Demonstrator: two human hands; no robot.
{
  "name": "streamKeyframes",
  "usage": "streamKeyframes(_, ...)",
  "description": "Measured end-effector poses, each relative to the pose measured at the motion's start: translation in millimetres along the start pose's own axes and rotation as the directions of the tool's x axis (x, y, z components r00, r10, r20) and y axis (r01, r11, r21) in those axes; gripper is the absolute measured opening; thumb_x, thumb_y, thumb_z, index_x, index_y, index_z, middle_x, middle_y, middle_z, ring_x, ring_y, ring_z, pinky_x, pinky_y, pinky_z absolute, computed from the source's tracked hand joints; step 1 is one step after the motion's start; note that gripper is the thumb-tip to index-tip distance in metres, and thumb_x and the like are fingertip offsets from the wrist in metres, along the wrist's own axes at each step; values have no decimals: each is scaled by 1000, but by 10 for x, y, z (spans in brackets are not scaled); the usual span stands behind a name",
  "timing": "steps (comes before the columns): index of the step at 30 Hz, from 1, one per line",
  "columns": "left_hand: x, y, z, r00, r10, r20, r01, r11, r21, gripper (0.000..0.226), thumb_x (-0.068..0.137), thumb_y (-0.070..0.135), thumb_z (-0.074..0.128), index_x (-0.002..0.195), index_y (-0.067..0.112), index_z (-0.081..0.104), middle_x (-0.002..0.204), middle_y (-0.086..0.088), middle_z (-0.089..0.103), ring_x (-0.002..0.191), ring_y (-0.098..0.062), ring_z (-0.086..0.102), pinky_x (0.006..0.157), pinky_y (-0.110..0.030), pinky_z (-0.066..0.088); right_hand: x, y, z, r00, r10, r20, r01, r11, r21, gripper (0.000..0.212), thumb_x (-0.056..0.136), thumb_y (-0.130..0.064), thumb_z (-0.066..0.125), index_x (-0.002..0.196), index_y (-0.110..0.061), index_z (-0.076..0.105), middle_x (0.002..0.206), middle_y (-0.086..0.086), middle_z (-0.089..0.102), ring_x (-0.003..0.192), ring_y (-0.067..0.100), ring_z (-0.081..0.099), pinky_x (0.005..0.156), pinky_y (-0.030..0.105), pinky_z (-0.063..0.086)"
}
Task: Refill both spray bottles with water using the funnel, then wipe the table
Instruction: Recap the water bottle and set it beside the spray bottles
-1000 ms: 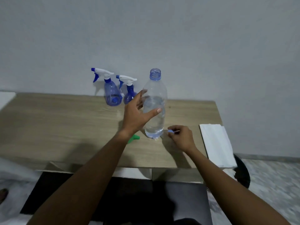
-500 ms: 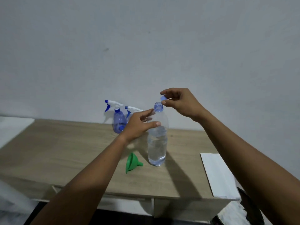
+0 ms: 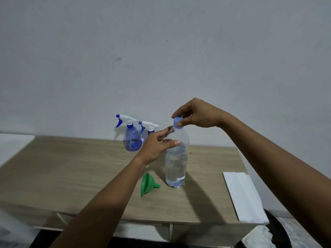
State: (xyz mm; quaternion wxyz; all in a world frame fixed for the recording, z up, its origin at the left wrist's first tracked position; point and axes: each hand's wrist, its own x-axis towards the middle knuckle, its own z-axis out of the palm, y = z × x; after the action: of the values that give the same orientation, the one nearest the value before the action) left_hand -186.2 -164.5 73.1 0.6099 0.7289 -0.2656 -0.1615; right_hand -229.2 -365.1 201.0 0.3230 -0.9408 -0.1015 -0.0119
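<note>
A clear water bottle (image 3: 176, 163), partly filled, stands upright near the middle of the wooden table (image 3: 71, 172). My right hand (image 3: 195, 114) pinches the blue cap (image 3: 177, 121) on the bottle's neck. My left hand (image 3: 157, 145) curls round the bottle's upper body from the left. A green funnel (image 3: 147, 184) lies on its side just left of the bottle's base. Two blue spray bottles (image 3: 131, 138) with white trigger heads stand at the back by the wall; the right spray bottle (image 3: 149, 127) is partly hidden behind my left hand.
A folded white cloth (image 3: 243, 196) lies on the table's right end, overhanging the front corner. A grey wall rises behind the table. A dark round object (image 3: 279, 230) sits on the floor at lower right. A white surface (image 3: 12, 142) adjoins the table's left end.
My right hand lifted the blue cap from the table up to the bottle's mouth and has set it on the neck. My left hand stayed on the bottle.
</note>
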Motion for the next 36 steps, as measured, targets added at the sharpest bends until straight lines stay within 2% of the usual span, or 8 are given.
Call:
streamKeyframes(5,-8,-34,1,1000,-14,-11,14,1000,-14,86,70,42,87,146,22,52,145,9,58,121,-14,65,109,-38,49,15,-57,0,999,-31,15,32,996,-82,29,81,-17,85,109,-21,79,99,-15,77,89,2,73,88,28,58)
streamKeyframes(11,7,-27,-11,1000,-14,-6,14,999,-34,77,77,31,86,146,19,53,143,8,59,122,-10,64,105,-28,50,60,-96,-17,999,-23,31,27,990,-141,27,80,-20,87,105,-21,80,96,-11,78,88,3,72,81,22,56)
streamKeyframes(16,18,-18,-18,1000,1,-17,-1,999,-34,65,80,25,84,140,28,58,141,9,60,117,5,62,93,-14,50,84,-144,117,992,-70,-107,30,939,-342,29,81,-43,83,85,-15,76,73,-8,70,69,4,63,61,20,45)
streamKeyframes(20,26,-4,-16,1000,-5,-13,4,999,-34,69,81,26,84,143,16,56,143,7,59,116,4,63,89,-12,51,74,-116,211,979,-86,-185,-2,903,-429,47,84,-57,75,78,-11,69,70,1,68,69,18,61,64,33,49)
streamKeyframes(23,15,14,-14,1000,-11,-6,10,999,-35,68,82,25,83,143,15,56,143,3,59,117,0,64,89,-13,51,66,-120,205,992,-25,-120,-24,921,-388,52,85,-65,69,86,-13,65,72,-2,66,65,15,59,62,30,45)
streamKeyframes(26,0,45,-26,1000,-5,6,6,999,-43,67,84,21,81,145,18,54,144,5,58,120,1,62,90,-12,51,42,-159,54,998,39,57,-23,964,-264,34,89,-50,73,114,-27,67,89,-7,72,59,7,67,69,26,52)
streamKeyframes(28,3,46,-29,1000,0,15,1,999,-51,68,84,21,81,146,18,53,145,6,57,120,4,61,90,-12,50,27,-147,-15,991,42,130,-8,967,-253,25,91,-36,74,115,-27,71,95,-9,72,66,9,70,69,25,51)
streamKeyframes(36,4,40,-2,1000,19,-10,-19,999,-45,65,84,16,80,144,17,55,143,3,59,123,6,57,89,-9,48,47,-65,85,997,-64,33,72,905,-419,30,94,-44,69,102,-15,73,72,-17,59,71,3,57,65,29,45)
